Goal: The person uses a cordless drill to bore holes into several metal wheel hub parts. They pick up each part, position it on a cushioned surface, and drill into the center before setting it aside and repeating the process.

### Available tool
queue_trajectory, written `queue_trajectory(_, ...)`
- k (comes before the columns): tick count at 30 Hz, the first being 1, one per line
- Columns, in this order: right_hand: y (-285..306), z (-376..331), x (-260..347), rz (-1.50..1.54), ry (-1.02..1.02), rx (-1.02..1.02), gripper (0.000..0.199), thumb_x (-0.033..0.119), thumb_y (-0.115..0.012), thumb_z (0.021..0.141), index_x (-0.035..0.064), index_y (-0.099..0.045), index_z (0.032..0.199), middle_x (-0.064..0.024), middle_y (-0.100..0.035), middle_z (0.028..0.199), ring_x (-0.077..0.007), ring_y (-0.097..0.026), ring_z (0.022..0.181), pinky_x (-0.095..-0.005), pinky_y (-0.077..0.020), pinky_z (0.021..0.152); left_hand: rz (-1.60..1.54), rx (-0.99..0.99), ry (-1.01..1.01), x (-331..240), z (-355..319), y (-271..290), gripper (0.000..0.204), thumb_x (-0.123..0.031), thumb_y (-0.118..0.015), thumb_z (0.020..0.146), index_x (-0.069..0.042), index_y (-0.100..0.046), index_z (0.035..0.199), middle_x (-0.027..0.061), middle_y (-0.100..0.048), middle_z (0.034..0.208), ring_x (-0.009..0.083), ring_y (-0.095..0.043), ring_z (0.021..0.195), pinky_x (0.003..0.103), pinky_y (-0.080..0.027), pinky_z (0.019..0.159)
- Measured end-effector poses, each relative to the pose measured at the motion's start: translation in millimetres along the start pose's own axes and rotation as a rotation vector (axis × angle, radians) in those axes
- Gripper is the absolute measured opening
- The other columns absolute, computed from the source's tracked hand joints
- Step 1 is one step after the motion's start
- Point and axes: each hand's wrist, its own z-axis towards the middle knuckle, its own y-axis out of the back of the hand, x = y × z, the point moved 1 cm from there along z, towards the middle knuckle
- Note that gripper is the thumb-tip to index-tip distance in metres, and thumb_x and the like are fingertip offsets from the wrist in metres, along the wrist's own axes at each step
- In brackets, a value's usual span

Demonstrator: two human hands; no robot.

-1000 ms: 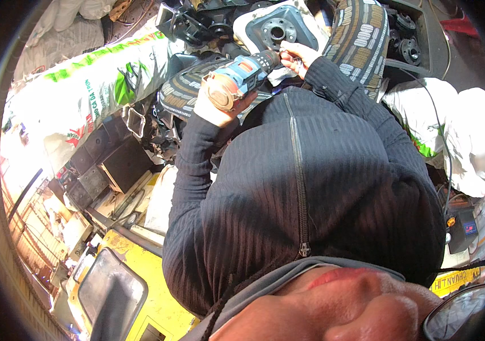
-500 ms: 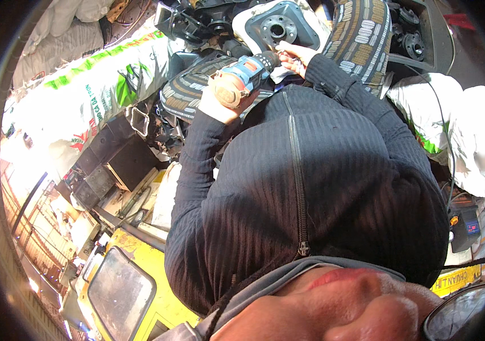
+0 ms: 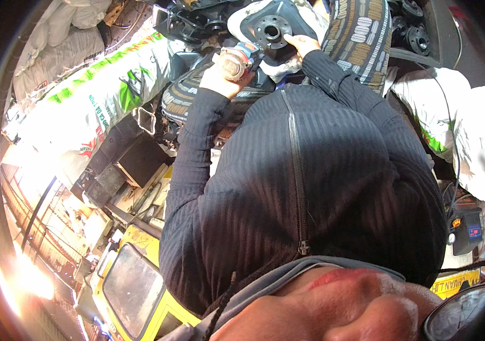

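My left hand (image 3: 222,80) grips a blue cordless drill (image 3: 234,65), its round brownish end facing up and its front pointing away to the right. Beyond it lies a dark, squarish metal part (image 3: 254,28) with a round drilled flange (image 3: 272,32) and a central hole, resting on white cloth or plastic (image 3: 234,25). My right hand (image 3: 304,45) is at the flange's right side, fingers drawn together and one tip at its rim. Whatever small thing is between those fingers does not show. The drill's tip is partly hidden near the part's lower edge.
Patterned cushioned padding (image 3: 361,40) curves around the work. More black flanged parts (image 3: 415,37) sit in a bin at upper right. White sacks (image 3: 464,125) stand on the right, with a cable across them. A long white-green sack (image 3: 106,91) and a yellow vehicle (image 3: 134,284) are on the left.
The drill has swung left and down, away from my right hand. My right hand has moved slightly up from the drill's front to the flange's rim.
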Motion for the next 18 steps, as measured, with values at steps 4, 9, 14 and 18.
queue_trajectory(4, -0.5, 5.1, -2.8, -0.07, 0.038, -0.013, 0.036, 0.036, -0.07, 0.076, 0.0033, -0.063, 0.09, 0.0, -0.051, 0.062, -0.0085, -0.04, 0.05, -0.0248, -0.0304, 0.047, -0.062, 0.031, 0.029, -6.1, 7.3, 14.4, 0.056, -0.042, -0.06, 0.078, -0.01, -0.049, 0.122, 0.0141, -0.049, 0.124, 0.0272, -0.042, 0.118, 0.033, -0.027, 0.102)
queue_trajectory(9, 1.5, 6.7, -2.7, -0.073, -0.01, 0.014, 0.045, 0.04, -0.069, 0.075, 0.0003, -0.064, 0.097, -0.0081, -0.065, 0.087, -0.0147, -0.058, 0.081, -0.0271, -0.0447, 0.076, -0.031, 0.058, -0.007, -11.6, 14.5, 21.6, 0.054, -0.042, -0.059, 0.078, -0.008, -0.051, 0.119, 0.0141, -0.052, 0.12, 0.0291, -0.045, 0.115, 0.036, -0.034, 0.097)
queue_trajectory(14, 0.8, 3.9, -0.1, -0.108, -0.003, 0.05, 0.044, 0.041, -0.067, 0.077, 0.0003, -0.064, 0.094, -0.0077, -0.064, 0.084, -0.0136, -0.057, 0.078, -0.0269, -0.044, 0.073, -0.008, -0.022, 0.055, -14.9, 14.6, 17.8, 0.063, -0.046, -0.06, 0.076, -0.004, -0.048, 0.121, 0.0173, -0.053, 0.116, 0.0311, -0.049, 0.11, 0.039, -0.036, 0.094)
queue_trajectory(18, 3.0, 5.1, 1.8, -0.157, -0.032, 0.069, 0.04, 0.041, -0.065, 0.078, 0.0016, -0.065, 0.085, -0.0043, -0.061, 0.073, -0.0114, -0.053, 0.069, -0.0267, -0.042, 0.065, -0.088, -0.03, 0.167, -17.6, 15.7, 16.3, 0.073, -0.05, -0.063, 0.073, 0.005, -0.045, 0.118, 0.0247, -0.053, 0.109, 0.0342, -0.056, 0.099, 0.036, -0.041, 0.09)
